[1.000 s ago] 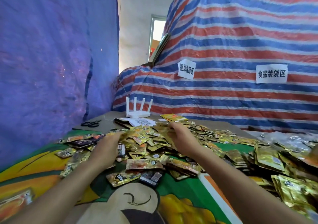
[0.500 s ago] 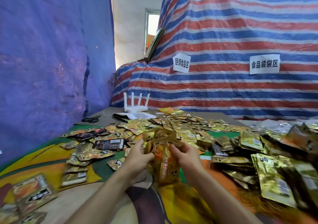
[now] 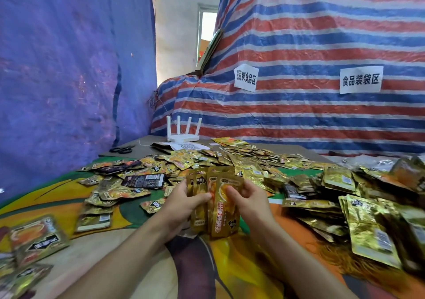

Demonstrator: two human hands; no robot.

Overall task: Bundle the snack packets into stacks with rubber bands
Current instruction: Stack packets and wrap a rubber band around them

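Squaring up a stack, the person is now holding four or so snack packets (image 3: 224, 206) upright at centre frame, left hand (image 3: 184, 203) gripping one edge, right hand (image 3: 249, 201) pinching the other; a second ago both were digging in the heap (image 3: 230, 158) behind, too many to count. No rubber band is showing. Farther back are sitting one pair of scissors (image 3: 122, 149), one router (image 3: 182, 136), two paper signs (image 3: 246, 77).
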